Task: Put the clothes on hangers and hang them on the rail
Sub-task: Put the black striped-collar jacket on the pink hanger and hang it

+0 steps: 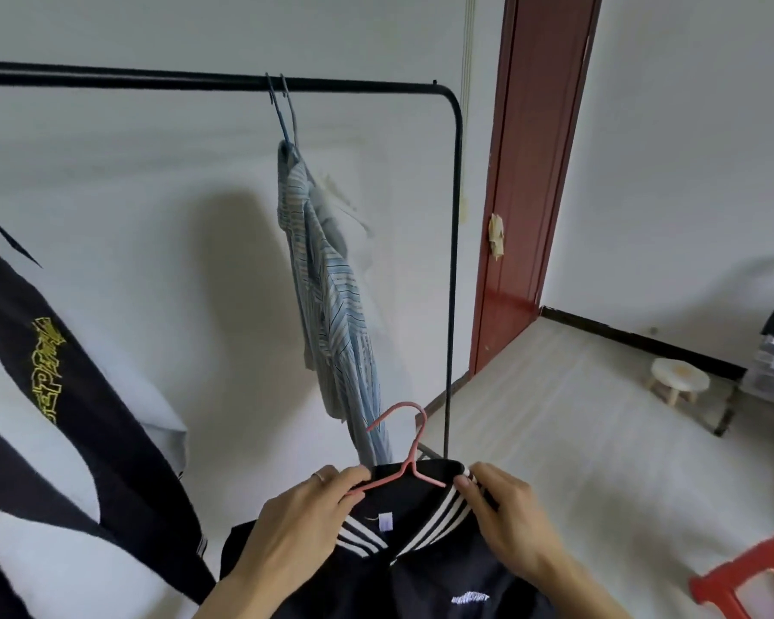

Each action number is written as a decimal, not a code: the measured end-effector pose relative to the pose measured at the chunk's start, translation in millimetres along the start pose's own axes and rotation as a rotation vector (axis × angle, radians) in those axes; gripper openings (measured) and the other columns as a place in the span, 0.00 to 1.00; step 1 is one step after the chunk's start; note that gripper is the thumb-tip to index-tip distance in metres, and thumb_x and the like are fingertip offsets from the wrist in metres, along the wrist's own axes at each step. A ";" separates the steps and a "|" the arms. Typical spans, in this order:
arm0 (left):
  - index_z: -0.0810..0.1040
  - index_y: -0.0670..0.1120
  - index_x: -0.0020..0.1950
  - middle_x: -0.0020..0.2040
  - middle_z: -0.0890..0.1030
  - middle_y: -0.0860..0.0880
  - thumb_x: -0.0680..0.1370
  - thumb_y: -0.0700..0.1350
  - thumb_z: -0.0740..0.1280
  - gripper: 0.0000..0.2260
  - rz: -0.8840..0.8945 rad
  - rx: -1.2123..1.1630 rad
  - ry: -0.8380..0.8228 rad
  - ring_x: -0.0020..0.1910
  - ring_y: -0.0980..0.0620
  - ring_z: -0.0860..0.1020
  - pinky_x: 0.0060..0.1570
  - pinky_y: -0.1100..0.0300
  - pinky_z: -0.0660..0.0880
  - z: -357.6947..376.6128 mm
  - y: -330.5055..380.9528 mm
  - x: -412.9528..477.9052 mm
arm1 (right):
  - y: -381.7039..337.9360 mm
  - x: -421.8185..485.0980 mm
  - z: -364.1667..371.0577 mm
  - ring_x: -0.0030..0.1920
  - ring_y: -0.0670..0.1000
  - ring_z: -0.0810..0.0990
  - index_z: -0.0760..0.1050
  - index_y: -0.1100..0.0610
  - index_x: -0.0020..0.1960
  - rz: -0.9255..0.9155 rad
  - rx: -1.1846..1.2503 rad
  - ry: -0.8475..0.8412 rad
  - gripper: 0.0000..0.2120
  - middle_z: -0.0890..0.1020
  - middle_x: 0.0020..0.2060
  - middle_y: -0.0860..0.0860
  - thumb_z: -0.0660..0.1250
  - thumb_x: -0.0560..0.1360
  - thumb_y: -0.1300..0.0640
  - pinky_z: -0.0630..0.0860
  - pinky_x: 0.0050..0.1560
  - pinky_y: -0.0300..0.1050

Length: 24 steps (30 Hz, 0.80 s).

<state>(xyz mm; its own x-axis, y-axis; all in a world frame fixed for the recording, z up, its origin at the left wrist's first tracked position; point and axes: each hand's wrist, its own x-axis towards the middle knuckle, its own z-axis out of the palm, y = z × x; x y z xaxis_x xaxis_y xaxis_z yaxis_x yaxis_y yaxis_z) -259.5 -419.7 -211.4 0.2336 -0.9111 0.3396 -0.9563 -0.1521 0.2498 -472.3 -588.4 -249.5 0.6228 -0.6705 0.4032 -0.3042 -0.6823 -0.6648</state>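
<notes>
A black polo shirt [421, 587] with a white-striped collar is held low in front of me, with a pink hanger [410, 449] set into its neck. My left hand [305, 524] grips the collar and the hanger's left arm. My right hand [506, 520] pinches the collar's right side. The black rail [153, 80] runs across the top and bends down at a right post [452, 270]. A blue striped shirt [331, 288] hangs from it on two thin hangers. A black-and-white garment with yellow lettering [50, 373] hangs at the left.
A white wall lies behind the rail. A red-brown door frame [528, 172] stands to the right. On the pale floor sit a small round wooden stool [679, 378] and, at the bottom right corner, a red plastic stool [751, 578]. Stacked items sit at the far right edge.
</notes>
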 end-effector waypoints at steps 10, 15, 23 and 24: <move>0.74 0.61 0.52 0.54 0.71 0.66 0.81 0.55 0.60 0.05 -0.079 -0.195 -0.214 0.46 0.62 0.75 0.42 0.67 0.71 3.7 3.9 9.1 | -7.9 -7.5 23.6 0.30 0.43 0.65 0.62 0.53 0.34 0.061 0.080 0.056 0.18 0.68 0.29 0.45 0.63 0.80 0.52 0.62 0.33 0.34; 0.75 0.62 0.46 0.50 0.73 0.64 0.80 0.54 0.62 0.04 -0.153 -0.274 -0.349 0.48 0.64 0.75 0.50 0.61 0.74 0.7 -7.9 9.0 | 3.2 -8.4 18.5 0.31 0.44 0.66 0.63 0.52 0.35 0.066 0.079 -0.013 0.17 0.69 0.30 0.45 0.63 0.80 0.52 0.63 0.32 0.35; 0.76 0.53 0.45 0.44 0.77 0.57 0.79 0.48 0.63 0.05 -0.280 -0.382 -0.449 0.42 0.60 0.75 0.45 0.62 0.73 1.1 -0.6 4.1 | 5.0 -18.1 34.4 0.33 0.45 0.70 0.62 0.46 0.34 0.032 -0.046 -0.162 0.17 0.70 0.30 0.45 0.60 0.79 0.42 0.66 0.35 0.37; 0.77 0.51 0.45 0.43 0.77 0.58 0.80 0.47 0.63 0.05 -0.284 -0.408 -0.465 0.42 0.61 0.75 0.45 0.63 0.71 0.2 2.7 5.0 | 0.9 -20.0 37.4 0.32 0.44 0.70 0.61 0.45 0.34 0.015 -0.059 -0.206 0.18 0.69 0.29 0.45 0.59 0.80 0.43 0.65 0.34 0.36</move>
<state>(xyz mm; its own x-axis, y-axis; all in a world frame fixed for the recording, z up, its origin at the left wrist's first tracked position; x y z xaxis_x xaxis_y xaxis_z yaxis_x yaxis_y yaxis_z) -260.9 -424.7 -209.2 0.2784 -0.9411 -0.1920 -0.7046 -0.3359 0.6251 -458.1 -564.6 -281.7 0.7504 -0.6109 0.2521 -0.3523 -0.6926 -0.6295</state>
